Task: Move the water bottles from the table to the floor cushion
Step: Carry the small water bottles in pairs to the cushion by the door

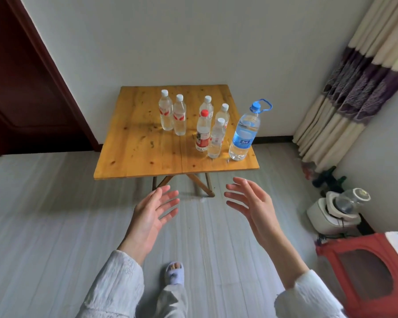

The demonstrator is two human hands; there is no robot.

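Both hands empty, fingers spread, left hand [153, 213] and right hand [251, 204] short of the table [133, 154]; seven bottles ahead; big blue-capped bottle [245, 131] at the edge nearest the right hand could tip; reaching past may topple the tight cluster [213, 128].

Seven clear water bottles stand upright on my wooden table [136, 152]: two white-capped ones [172, 114] side by side at the back left, a cluster of three white-capped [216, 138] and one red-capped bottle [203, 131] mid-right, and a larger blue-capped bottle [245, 131] near the front right corner.
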